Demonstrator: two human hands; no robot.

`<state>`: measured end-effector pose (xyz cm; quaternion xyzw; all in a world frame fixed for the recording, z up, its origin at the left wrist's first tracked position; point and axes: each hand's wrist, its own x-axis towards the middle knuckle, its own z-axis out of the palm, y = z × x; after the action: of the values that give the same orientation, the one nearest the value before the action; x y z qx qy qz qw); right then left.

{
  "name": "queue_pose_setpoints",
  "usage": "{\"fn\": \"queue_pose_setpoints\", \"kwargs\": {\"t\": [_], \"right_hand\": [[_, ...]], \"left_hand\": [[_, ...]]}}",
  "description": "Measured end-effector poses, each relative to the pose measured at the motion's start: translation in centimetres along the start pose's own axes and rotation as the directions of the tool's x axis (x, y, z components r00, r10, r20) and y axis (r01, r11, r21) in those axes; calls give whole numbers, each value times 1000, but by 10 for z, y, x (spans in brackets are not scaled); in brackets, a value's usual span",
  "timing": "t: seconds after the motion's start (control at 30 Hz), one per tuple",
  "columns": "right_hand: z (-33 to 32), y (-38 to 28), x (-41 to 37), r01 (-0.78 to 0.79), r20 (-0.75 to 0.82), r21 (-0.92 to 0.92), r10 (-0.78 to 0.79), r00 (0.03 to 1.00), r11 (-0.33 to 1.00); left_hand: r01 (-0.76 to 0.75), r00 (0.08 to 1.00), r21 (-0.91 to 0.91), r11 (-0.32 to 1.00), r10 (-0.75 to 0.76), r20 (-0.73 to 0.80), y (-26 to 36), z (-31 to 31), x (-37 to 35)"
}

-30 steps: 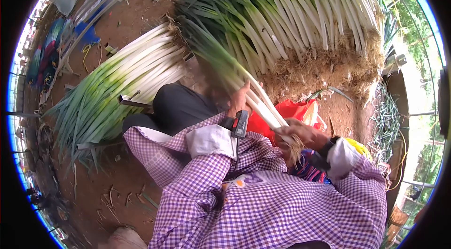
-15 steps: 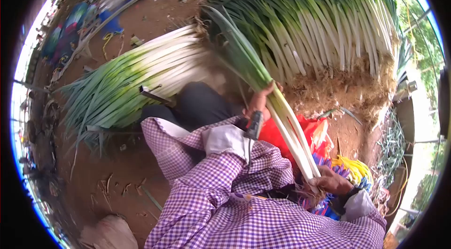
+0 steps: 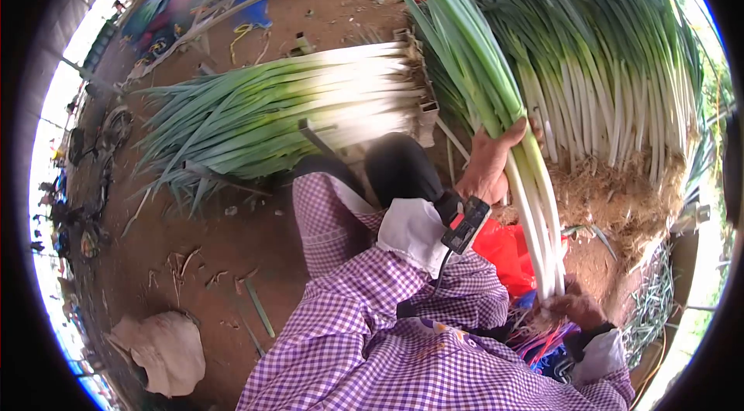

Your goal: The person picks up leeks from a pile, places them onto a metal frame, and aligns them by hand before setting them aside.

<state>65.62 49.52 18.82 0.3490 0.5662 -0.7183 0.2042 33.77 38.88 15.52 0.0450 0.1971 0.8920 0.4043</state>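
Observation:
A bunch of long green onions [image 3: 535, 202] slants across in front of me, leaves up and white ends down. My left hand [image 3: 490, 165] is closed round its middle, thumb across the stalks, with a small dark device [image 3: 465, 225] at the wrist. Low on the bunch, my right hand [image 3: 575, 309] grips the white ends close to the roots; some of its fingers are hidden. Below the bunch lie a red plastic bag [image 3: 502, 257] and a tangle of purple and pink ties [image 3: 540, 345].
A trimmed stack of green onions [image 3: 287, 101] lies left in a metal-post rack [image 3: 318, 138]. A large pile with roots [image 3: 620, 101] stands right. A pale sack [image 3: 167, 353] and leaf scraps [image 3: 260, 306] lie on the dirt floor.
The view has turned, so the surroundings sit differently. The bunch stands steeper now, and the left hand shows more plainly, its thumb across the stalks. Both hands still hold the bunch.

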Motion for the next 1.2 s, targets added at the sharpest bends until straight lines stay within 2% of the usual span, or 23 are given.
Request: {"fn": "queue_pose_setpoints", "kwargs": {"t": [0.07, 0.13, 0.17, 0.23, 0.3, 0.33, 0.37, 0.4, 0.47, 0.57, 0.63, 0.7, 0.73, 0.77, 0.8, 0.83, 0.9, 0.93, 1.0, 1.07, 1.1, 1.2], "right_hand": [[-9, -15, 26, 93, -5, -24, -93, 996, 995], [-13, -52, 54, 212, 140, -132, -194, 971, 968], [-9, -68, 66, 316, 178, -53, -302, 937, 947], [-16, -98, 105, 436, 296, -9, -414, 861, 900], [-15, -144, 160, 393, 426, 31, -368, 827, 919], [9, -180, 179, 429, 420, -149, -336, 843, 891], [33, -216, 198, 451, 413, -324, -304, 858, 832], [59, -253, 212, 472, 353, -690, -314, 881, 548], [105, -298, 252, 607, 494, -730, -373, 786, 313], [154, -325, 333, 690, 602, -681, -348, 719, 246], [175, -319, 390, 734, 654, -650, -349, 672, 196], [188, -299, 444, 755, 688, -636, -326, 648, 160], [188, -285, 472, 682, 640, -712, -246, 728, 167], [189, -274, 481, 671, 635, -723, -225, 739, 165], [190, -264, 486, 661, 630, -733, -206, 749, 163], [188, -260, 493, 649, 620, -723, -192, 761, 236], [187, -259, 485, 652, 606, -733, -251, 755, 191], [187, -260, 482, 654, 601, -738, -279, 749, 164], [185, -268, 472, 586, 543, -800, -264, 797, 126], [178, -268, 472, 525, 496, -849, -253, 831, 62], [174, -265, 471, 538, 501, -839, -270, 822, 82], [166, -256, 476, 586, 558, -809, -387, 734, -54]], "left_hand": [[-24, 998, 78, 997, 18, 68, 38, 2, 9], [-200, 979, 106, 974, 195, 49, 78, 14, 14], [-263, 963, 115, 958, 254, 90, 101, 16, 15], [-357, 931, 138, 924, 341, 126, 152, 11, 17], [-416, 907, 186, 890, 393, 148, 209, 2, 14], [-442, 895, 216, 871, 411, 173, 239, -4, 8], [-489, 870, 206, 848, 456, 186, 266, -14, 4], [-534, 843, 195, 822, 500, 199, 292, -25, 0], [-657, 752, 253, 710, 640, 156, 339, -56, -9], [-576, 810, 272, 771, 582, 65, 378, -123, -46], [-547, 811, 209, 811, 575, -109, 382, -201, -62], [-501, 798, 169, 849, 529, -290, 355, -248, -81], [-463, 789, 144, 874, 481, -383, 340, -292, -89], [-425, 772, 114, 898, 426, -472, 329, -325, -96], [-440, 750, 153, 885, 456, -479, 323, -328, -99], [-452, 728, 193, 871, 485, -484, 315, -326, -97], [-454, 689, 223, 863, 498, -526, 306, -310, -95], [-415, 711, 175, 893, 438, -549, 305, -296, -96], [-409, 718, 260, 875, 484, -499, 301, -307, -95], [-361, 706, 268, 893, 450, -547, 300, -309, -94], [-336, 700, 264, 904, 427, -572, 295, -310, -93], [-304, 718, 269, 914, 405, -566, 289, -296, -92]]}}
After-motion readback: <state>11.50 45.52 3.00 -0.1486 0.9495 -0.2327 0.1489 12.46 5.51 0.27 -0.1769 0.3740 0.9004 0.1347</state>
